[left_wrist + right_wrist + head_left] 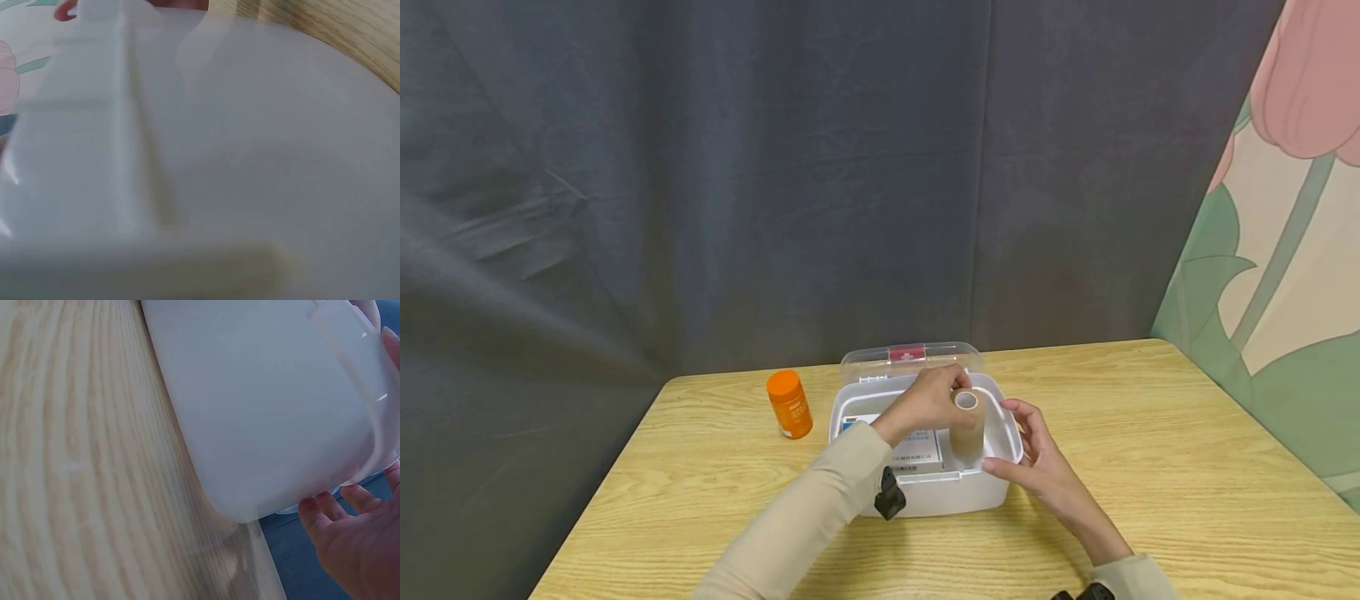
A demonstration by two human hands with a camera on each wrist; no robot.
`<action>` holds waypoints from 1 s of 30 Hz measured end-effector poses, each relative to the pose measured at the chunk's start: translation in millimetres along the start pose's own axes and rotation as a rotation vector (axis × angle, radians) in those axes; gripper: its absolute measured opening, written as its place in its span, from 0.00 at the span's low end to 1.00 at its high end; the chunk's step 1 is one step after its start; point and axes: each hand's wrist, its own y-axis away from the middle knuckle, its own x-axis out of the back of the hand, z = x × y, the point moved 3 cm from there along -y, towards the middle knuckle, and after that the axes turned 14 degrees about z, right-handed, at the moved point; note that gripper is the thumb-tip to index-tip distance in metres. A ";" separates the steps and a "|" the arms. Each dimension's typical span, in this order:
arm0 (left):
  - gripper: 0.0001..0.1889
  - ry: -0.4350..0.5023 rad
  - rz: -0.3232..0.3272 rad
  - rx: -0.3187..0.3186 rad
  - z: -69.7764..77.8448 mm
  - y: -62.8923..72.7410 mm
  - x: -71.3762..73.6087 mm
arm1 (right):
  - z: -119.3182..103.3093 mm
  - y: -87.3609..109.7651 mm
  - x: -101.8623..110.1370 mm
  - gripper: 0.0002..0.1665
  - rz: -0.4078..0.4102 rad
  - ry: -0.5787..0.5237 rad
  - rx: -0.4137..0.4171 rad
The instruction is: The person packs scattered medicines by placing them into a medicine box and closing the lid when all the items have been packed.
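Observation:
A white plastic first-aid box (pixel 940 497) stands on the table with its clear lid (pixel 857 364) swung up at the back. My left hand (pixel 931 398) reaches over the box and grips the top of a tan roll (pixel 967 442) with a white hollow core, upright in the box's right end. A white medicine carton (pixel 917 452) lies beside the roll, partly under my left wrist. My right hand (pixel 1036 454) holds the box's right end, thumb at the front rim and fingers along the side. In the right wrist view its fingertips (pixel 309 506) touch the box wall.
An orange bottle (pixel 791 406) stands on the wooden table (pixel 700 483), left of the box. A dark curtain (pixel 820 183) hangs behind the table's back edge. On the right is a wall with painted flowers (pixel 1292 250).

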 end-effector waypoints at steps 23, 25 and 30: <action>0.20 0.023 0.000 0.029 -8.1 -0.5 -6.8 | 4.4 0.4 2.4 0.45 -0.010 0.017 -0.029; 0.21 0.016 0.004 0.024 -8.1 -0.4 -6.5 | 4.5 0.4 2.1 0.45 -0.009 0.020 -0.027; 0.22 0.000 0.013 0.012 -7.9 0.2 -4.9 | 4.0 0.4 2.2 0.45 -0.005 0.034 -0.029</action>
